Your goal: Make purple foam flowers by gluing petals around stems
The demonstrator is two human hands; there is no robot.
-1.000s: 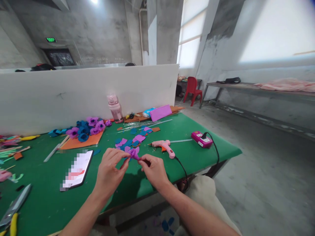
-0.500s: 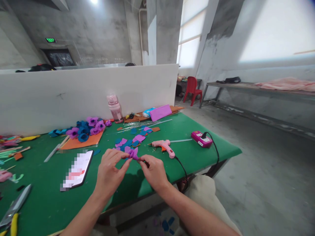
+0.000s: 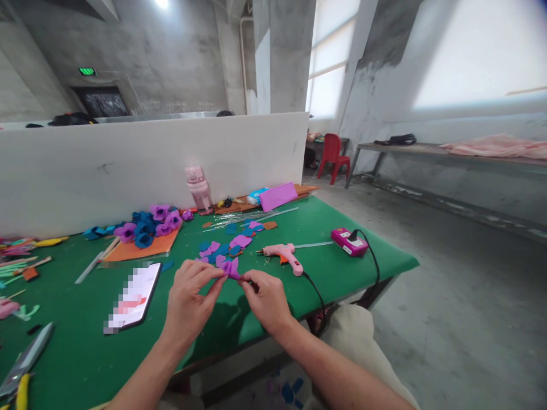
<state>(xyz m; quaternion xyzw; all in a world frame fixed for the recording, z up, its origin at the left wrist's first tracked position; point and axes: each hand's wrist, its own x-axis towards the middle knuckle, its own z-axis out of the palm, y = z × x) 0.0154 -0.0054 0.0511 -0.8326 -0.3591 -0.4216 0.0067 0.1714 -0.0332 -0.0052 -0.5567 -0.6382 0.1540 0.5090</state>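
Both hands meet over the near edge of the green table [image 3: 85, 353]. My left hand [image 3: 188, 304] and my right hand [image 3: 265, 300] pinch a small purple foam flower [image 3: 231, 267] between their fingertips, the petals pointing up and away from me. Just beyond the flower lie loose purple and blue foam petals [image 3: 233, 244]. A pink glue gun [image 3: 284, 254] rests on the table to the right of my hands, its black cord running to a pink power strip [image 3: 350, 242].
A phone [image 3: 133, 296] lies left of my left hand. Finished purple and blue flowers [image 3: 147, 223] sit on an orange sheet [image 3: 141, 247]. A pink bottle [image 3: 198, 188] stands by the white partition [image 3: 128, 165]. Scissors [image 3: 21, 367] lie at the near left. A red chair [image 3: 334, 155] stands far right.
My fingers have shifted slightly on the purple flower, and the view has dipped a little. Otherwise nothing has moved.
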